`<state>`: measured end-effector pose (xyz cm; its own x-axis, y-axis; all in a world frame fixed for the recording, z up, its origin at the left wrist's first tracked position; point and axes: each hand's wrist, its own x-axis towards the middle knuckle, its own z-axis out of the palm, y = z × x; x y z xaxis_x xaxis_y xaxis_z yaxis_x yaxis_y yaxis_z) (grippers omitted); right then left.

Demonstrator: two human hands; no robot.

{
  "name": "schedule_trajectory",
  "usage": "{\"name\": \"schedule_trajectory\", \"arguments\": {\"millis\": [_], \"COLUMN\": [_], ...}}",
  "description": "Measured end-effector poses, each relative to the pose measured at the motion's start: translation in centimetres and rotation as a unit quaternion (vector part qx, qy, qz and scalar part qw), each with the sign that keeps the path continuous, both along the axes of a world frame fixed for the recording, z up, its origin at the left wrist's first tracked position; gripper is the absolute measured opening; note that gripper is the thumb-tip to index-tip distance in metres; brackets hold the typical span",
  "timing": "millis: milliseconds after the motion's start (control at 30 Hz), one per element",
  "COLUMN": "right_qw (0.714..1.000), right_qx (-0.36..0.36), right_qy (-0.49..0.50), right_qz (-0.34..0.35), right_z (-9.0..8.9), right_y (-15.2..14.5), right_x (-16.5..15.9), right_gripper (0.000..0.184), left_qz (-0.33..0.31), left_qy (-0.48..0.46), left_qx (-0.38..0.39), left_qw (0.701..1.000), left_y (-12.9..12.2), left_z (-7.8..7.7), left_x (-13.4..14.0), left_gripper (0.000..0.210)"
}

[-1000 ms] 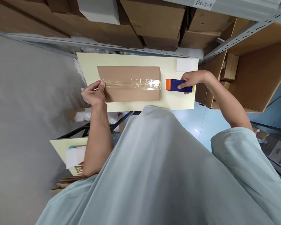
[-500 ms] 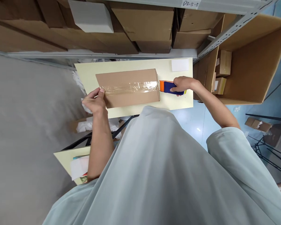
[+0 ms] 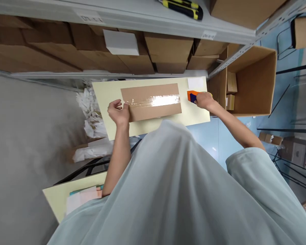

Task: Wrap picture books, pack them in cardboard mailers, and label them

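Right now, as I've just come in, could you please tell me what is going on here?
A person is working on a brown box that lies on a pale yellow table. The left hand is at the box's left end, while the right hand grips an orange and blue tool beyond the other end, apart from the box. Shiny clear tape runs lengthwise along the top of the box.

From my head, the one camera faces forward and steeply down, my shirt (image 3: 173,190) close at six o'clock, the tabletop (image 3: 193,114) beyond, a shelf (image 3: 142,20) at twelve.
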<state>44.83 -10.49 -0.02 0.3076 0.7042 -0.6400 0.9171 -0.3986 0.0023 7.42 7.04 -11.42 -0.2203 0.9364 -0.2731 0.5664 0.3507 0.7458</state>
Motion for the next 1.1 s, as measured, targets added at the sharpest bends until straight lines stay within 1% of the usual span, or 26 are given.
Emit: {"name": "schedule_trajectory", "arguments": {"millis": [67, 100, 133, 167, 200, 233, 267, 300, 367, 400, 433, 500, 567, 633, 700, 767, 833, 900, 1000, 1100], "right_qw": [0.999, 0.997, 0.995, 0.993, 0.99, 0.987, 0.983, 0.979, 0.966, 0.96, 0.955, 0.949, 0.947, 0.944, 0.941, 0.939, 0.941, 0.946, 0.949, 0.944], "right_qx": [0.031, 0.045, 0.071, 0.098, 0.124, 0.149, 0.172, 0.197, 0.245, 0.267, 0.284, 0.301, 0.305, 0.31, 0.318, 0.323, 0.316, 0.303, 0.298, 0.316], "right_qy": [-0.038, -0.054, -0.053, -0.044, -0.028, -0.006, 0.019, 0.043, 0.077, 0.083, 0.082, 0.07, 0.054, 0.034, 0.006, -0.021, -0.042, -0.054, -0.056, -0.05], "right_qz": [-0.011, -0.024, -0.035, -0.046, -0.054, -0.057, -0.053, -0.043, -0.013, 0.005, 0.023, 0.057, 0.087, 0.109, 0.117, 0.117, 0.112, 0.103, 0.085, 0.081], "right_z": [2.7, 4.3, 5.9, 7.4, 8.8, 9.9, 10.9, 11.8, 13.0, 13.4, 13.9, 14.6, 15.3, 15.9, 16.2, 16.1, 15.6, 14.7, 12.9, 11.4], "right_y": [0.4, 0.9, 1.6, 2.6, 3.6, 4.8, 6.1, 7.5, 10.5, 11.9, 13.4, 16.3, 19.1, 21.9, 24.5, 26.8, 28.7, 30.1, 31.5, 32.4], "right_x": [0.3, 0.4, 0.2, 0.0, -0.3, -0.6, -1.0, -1.4, -2.2, -2.6, -2.9, -3.3, -3.7, -4.1, -4.7, -5.4, -6.2, -6.8, -7.2, -7.3], "right_gripper": [0.04, 0.042, 0.044, 0.047, 0.048, 0.049, 0.05, 0.05, 0.049, 0.047, 0.044, 0.04, 0.038, 0.042, 0.046, 0.05, 0.052, 0.053, 0.055, 0.058], "left_qz": [-0.023, -0.046, -0.082, -0.136, -0.203, -0.266, -0.314, -0.349, -0.388, -0.399, -0.405, -0.41, -0.405, -0.397, -0.395, -0.402, -0.415, -0.427, -0.421, -0.389], "left_qy": [0.018, 0.008, -0.022, -0.061, -0.1, -0.128, -0.146, -0.157, -0.171, -0.177, -0.183, -0.195, -0.206, -0.213, -0.21, -0.198, -0.184, -0.175, -0.167, -0.167], "left_qx": [0.049, 0.083, 0.109, 0.134, 0.165, 0.201, 0.241, 0.275, 0.321, 0.331, 0.334, 0.331, 0.324, 0.314, 0.3, 0.285, 0.27, 0.255, 0.238, 0.229], "left_qw": [0.998, 0.995, 0.99, 0.98, 0.96, 0.934, 0.907, 0.882, 0.847, 0.837, 0.831, 0.827, 0.83, 0.836, 0.842, 0.847, 0.849, 0.85, 0.859, 0.877], "left_y": [0.2, 0.2, 0.2, 0.1, 0.0, -0.2, -0.3, -0.3, 0.1, 0.5, 1.0, 2.6, 4.7, 6.9, 8.7, 9.7, 9.5, 8.4, 6.3, 4.9], "left_z": [1.2, 2.2, 3.5, 5.0, 6.7, 8.5, 10.4, 12.2, 15.0, 16.0, 16.7, 17.2, 16.9, 16.5, 16.4, 16.7, 16.9, 16.7, 15.8, 14.6], "left_x": [1.2, 2.3, 3.7, 5.2, 6.9, 8.7, 10.3, 11.8, 14.0, 14.9, 15.5, 16.3, 17.0, 17.5, 17.8, 17.5, 16.5, 14.9, 12.3, 10.5], "left_gripper": [0.056, 0.061, 0.058, 0.05, 0.043, 0.039, 0.038, 0.039, 0.042, 0.046, 0.051, 0.062, 0.069, 0.071, 0.074, 0.078, 0.082, 0.083, 0.081, 0.079]}}
